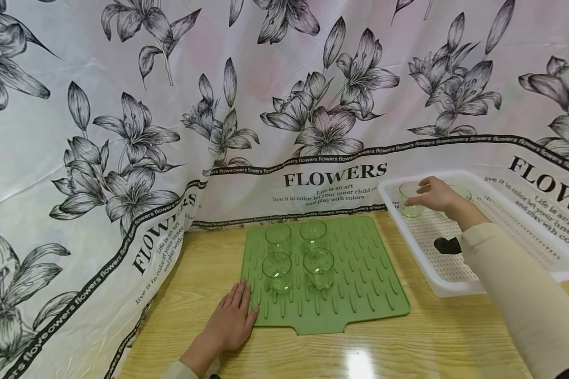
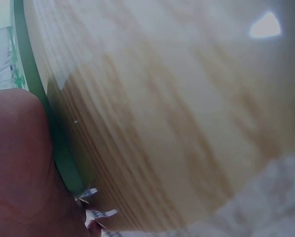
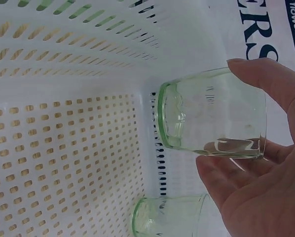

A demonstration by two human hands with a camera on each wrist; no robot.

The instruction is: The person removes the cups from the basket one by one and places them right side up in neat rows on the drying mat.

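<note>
My right hand (image 1: pixel 436 197) is inside the white basket (image 1: pixel 419 266), gripping a clear greenish drinking glass (image 3: pixel 211 113) between thumb and fingers near its rim. The thick green base of that glass points toward the basket floor, which looks a little below it; I cannot tell whether they touch. A second glass (image 3: pixel 169 217) stands beside it in the basket. My left hand (image 1: pixel 232 318) lies flat with straight fingers at the left edge of a green ridged mat (image 1: pixel 370 284). On the mat stand several similar glasses (image 1: pixel 319 268), grouped in its left half.
The basket has perforated walls and floor and stands right of the mat on a wooden table (image 1: pixel 208 252). Behind and to the left hangs a white flower-printed cloth (image 1: pixel 246 195). A black device (image 1: pixel 448 246) sits at my right wrist.
</note>
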